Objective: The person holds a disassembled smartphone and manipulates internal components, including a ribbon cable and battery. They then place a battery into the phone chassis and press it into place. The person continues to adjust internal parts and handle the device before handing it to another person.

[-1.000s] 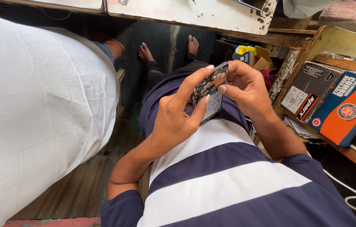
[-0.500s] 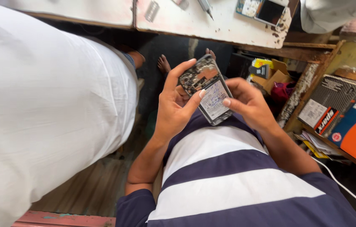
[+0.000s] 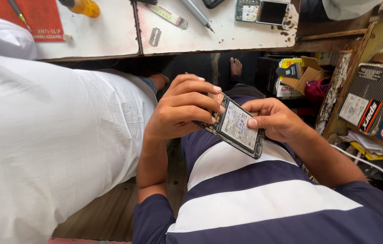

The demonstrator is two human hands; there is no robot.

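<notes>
**Asker:** Phone (image 3: 236, 128), back cover off — where does it sit in the head view?

**Watcher:** Over the person's lap, above the striped shirt (image 3: 264, 199), tilted, with its open back and the white-labelled battery facing up. It lies between both hands, below the edge of the white workbench (image 3: 110, 38).

**Asker:** How do the hands have it?

**Watcher:** The left hand (image 3: 178, 110) is curled over the upper end, fingers closed down on the edge and thumb hidden underneath, so it carries the weight. The right hand (image 3: 273, 118) pinches the far long edge, its thumb lying flat on the battery label and its fingers wrapped behind. Both are closed on the phone; neither is loose.

**Asker:** What would make this step go well?

**Watcher:** In my judgement, keep the left hand as the steady clamp on the frame and let only the right thumb work. Press on the battery face, not the exposed board near the left fingertips. Holding it low over the lap means a slip falls short.

**Asker:** Anything beside the grip?

**Watcher:** A white-clothed person (image 3: 42, 144) sits just left of the left hand; cardboard boxes (image 3: 372, 106) are well off to the right; a circuit board (image 3: 264, 11) lies on the bench beyond.
</notes>
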